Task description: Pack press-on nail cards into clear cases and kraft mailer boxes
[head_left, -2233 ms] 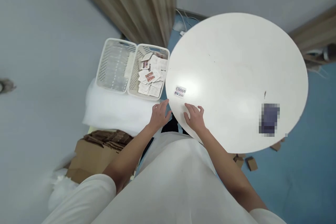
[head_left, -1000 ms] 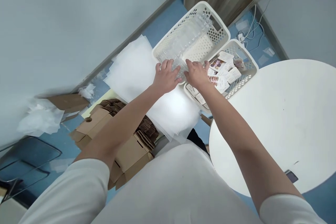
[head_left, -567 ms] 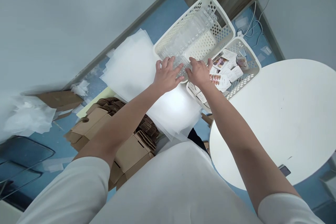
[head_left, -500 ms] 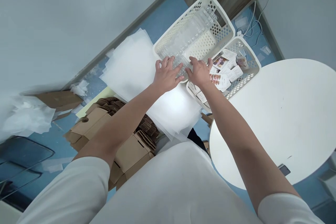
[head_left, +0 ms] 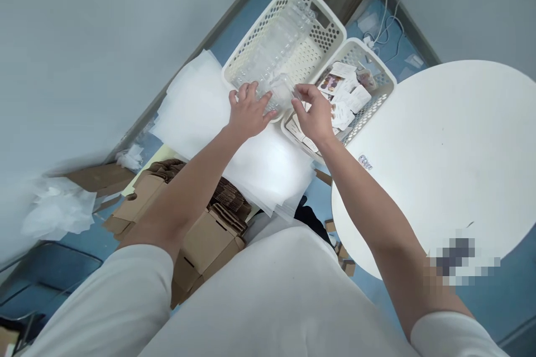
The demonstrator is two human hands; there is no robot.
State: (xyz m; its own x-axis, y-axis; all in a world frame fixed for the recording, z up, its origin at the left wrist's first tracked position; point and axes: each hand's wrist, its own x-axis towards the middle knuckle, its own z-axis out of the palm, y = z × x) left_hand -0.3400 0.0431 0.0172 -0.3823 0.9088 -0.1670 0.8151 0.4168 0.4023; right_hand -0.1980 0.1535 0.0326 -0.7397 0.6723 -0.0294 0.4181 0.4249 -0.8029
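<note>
A white perforated basket [head_left: 234, 58] holds a row of clear plastic boxes [head_left: 274, 39] along its left side. My left hand [head_left: 248, 112] lies over the near end of that row, its fingers spread and touching the plastic. Between thumb and fingers, my right hand [head_left: 315, 114] pinches one clear plastic box [head_left: 281, 89], which is tilted above the basket's near corner. Beside it, a second white basket [head_left: 387, 92] contains printed cards [head_left: 344, 114] and small packets. My right wrist passes over this basket's near part and hides some of the cards.
White translucent sheets [head_left: 188, 100] lie in a stack under and before the baskets. Folded brown cardboard boxes [head_left: 213, 242] stand below my left arm. On the right is a round white table [head_left: 439, 139] with a small patterned item [head_left: 365, 162]. Cables [head_left: 387, 28] run along the floor by the wall.
My right hand has closed on one clear plastic box and lifted it from the row's near end. My left hand stays on the row. The view has shifted, so the baskets appear further left.
</note>
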